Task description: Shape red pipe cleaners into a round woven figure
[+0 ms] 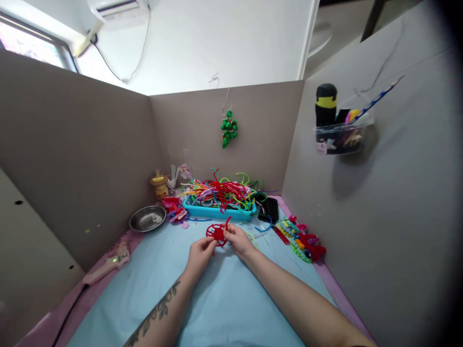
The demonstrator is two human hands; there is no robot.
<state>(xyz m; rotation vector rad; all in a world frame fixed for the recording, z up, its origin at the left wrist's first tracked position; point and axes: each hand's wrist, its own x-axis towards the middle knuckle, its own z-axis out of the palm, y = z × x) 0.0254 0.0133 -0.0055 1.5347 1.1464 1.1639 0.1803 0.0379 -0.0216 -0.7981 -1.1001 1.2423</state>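
Between my two hands is a red pipe-cleaner piece, round with open loops about a denser middle. My left hand pinches its lower left edge between thumb and fingers. At its right side my right hand is closed on it, and a short red end sticks up above those fingers. The piece is held a little above the light blue cloth. Just beyond it stands a blue tray heaped with pipe cleaners in many colours, the red ones on top.
A metal bowl and a glue gun with a lit green light lie left. On the right are a black phone and colourful finished pieces. Grey partitions enclose the table; a green ornament and a clear holder hang there.
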